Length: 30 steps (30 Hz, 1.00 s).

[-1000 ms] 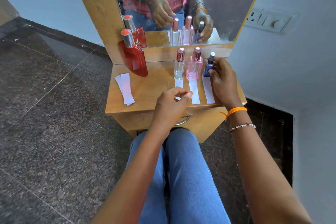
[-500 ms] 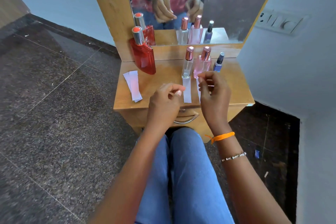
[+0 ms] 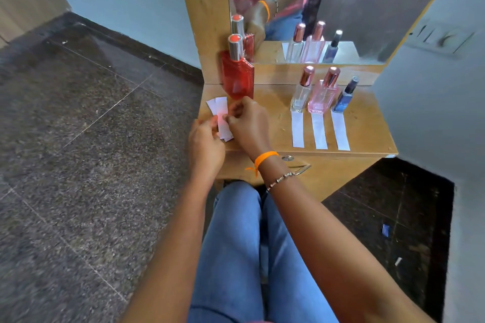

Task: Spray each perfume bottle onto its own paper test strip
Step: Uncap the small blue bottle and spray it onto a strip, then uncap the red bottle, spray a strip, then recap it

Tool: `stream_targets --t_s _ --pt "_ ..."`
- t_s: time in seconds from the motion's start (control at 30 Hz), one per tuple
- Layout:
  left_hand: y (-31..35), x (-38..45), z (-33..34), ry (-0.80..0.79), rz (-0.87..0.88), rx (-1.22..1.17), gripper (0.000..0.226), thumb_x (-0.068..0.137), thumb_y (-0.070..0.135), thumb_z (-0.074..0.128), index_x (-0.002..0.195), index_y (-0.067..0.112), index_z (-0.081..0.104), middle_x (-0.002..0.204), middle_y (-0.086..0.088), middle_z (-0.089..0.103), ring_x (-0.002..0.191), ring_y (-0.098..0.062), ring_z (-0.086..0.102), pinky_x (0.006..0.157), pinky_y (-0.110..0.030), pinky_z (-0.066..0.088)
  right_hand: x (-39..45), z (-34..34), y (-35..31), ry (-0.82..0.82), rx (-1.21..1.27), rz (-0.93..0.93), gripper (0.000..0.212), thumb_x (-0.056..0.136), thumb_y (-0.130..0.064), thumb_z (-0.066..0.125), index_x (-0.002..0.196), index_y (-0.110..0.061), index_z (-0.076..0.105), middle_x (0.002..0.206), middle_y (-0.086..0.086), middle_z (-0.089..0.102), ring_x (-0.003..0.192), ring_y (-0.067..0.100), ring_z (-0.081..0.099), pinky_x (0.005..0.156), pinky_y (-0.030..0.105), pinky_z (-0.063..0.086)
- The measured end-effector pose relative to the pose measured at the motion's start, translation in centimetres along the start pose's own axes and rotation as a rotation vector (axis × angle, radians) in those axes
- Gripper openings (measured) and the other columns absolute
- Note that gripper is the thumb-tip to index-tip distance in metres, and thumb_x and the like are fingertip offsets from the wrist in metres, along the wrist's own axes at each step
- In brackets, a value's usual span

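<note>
Stock on the desk [image 3: 367, 128], taken from my seat at its front edge. Along the back edge, toward the right corner: one clear bottle [image 3: 301, 92], one pink bottle [image 3: 323, 93], one small blue bottle [image 3: 345, 96], all upright and capped. Each has its own strip laid out, three in all: first strip [image 3: 298, 128], second strip [image 3: 319, 130], third strip [image 3: 340, 130]. Each strip's far end sits at or just under its bottle's base and its long axis runs from the back edge toward the front edge, the three near parallel and slightly fanned. At the back left corner: one red bottle [image 3: 237, 78], upright, capped, with no strip laid out yet. Spare strips [image 3: 219, 106] lie in a loose stack just in front of it, long axis running back-left to front-right, near the left edge. My left hand [image 3: 206, 139] and right hand [image 3: 249, 126] meet over that stack; the fingers [image 3: 232, 118] of both curl in and pinch the paper, apparently peeling one strip free. Assessment: layout three-quarters done; the fourth strip is still to be placed. I see no wet marks and no cap removed, so I judge all spraying remains.
</note>
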<state>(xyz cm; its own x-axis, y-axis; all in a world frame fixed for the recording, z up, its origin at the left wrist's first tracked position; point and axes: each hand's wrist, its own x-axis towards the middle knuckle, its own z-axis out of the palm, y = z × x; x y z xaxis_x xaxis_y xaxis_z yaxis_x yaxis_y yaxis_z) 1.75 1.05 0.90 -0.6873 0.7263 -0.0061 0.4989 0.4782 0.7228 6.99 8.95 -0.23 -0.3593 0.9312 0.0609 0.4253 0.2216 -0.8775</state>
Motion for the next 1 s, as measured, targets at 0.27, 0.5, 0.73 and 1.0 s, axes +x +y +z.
stream_targets --t_s 0.27,0.5,0.73,1.0 --pt "-0.6 0.4 0.1 0.034 0.011 -0.045 0.046 0.085 -0.007 0.045 0.123 0.013 0.060 0.111 -0.019 0.060 0.106 -0.032 0.055 0.083 -0.026 0.035 0.8 0.4 -0.7 0.026 0.034 0.130 0.018 0.070 -0.015 0.078 0.081 -0.010 0.064 0.088 0.005 0.070 0.084 0.021 0.063 0.061 0.019 0.032" --pt "-0.9 0.6 0.1 0.059 -0.030 -0.177 0.043 0.083 -0.009 0.043 0.114 0.011 0.064 0.102 -0.012 0.067 0.096 -0.023 0.060 0.076 -0.018 0.040 0.9 0.3 -1.0 -0.004 0.075 0.199 0.018 0.068 -0.017 0.081 0.078 -0.014 0.066 0.086 0.006 0.071 0.079 0.018 0.062 0.066 0.024 0.041" --pt "-0.8 0.6 0.2 0.065 -0.032 -0.158 0.045 0.082 -0.009 0.043 0.118 0.011 0.062 0.104 -0.013 0.064 0.097 -0.025 0.060 0.090 -0.036 0.048 1.4 -0.4 -0.7 -0.002 0.138 0.226 0.010 0.069 -0.012 0.079 0.072 -0.013 0.070 0.082 0.007 0.073 0.078 0.018 0.064 0.075 0.033 0.053" --pt "-0.5 0.4 0.3 0.044 0.011 -0.080 0.044 0.085 -0.009 0.043 0.123 0.006 0.059 0.113 -0.016 0.056 0.101 -0.029 0.059 0.095 -0.040 0.047 1.5 -0.6 -0.6 0.000 0.125 0.191 0.004 0.076 -0.009 0.073 0.073 -0.009 0.071 0.073 -0.001 0.064 0.076 0.014 0.059 0.069 0.027 0.049"
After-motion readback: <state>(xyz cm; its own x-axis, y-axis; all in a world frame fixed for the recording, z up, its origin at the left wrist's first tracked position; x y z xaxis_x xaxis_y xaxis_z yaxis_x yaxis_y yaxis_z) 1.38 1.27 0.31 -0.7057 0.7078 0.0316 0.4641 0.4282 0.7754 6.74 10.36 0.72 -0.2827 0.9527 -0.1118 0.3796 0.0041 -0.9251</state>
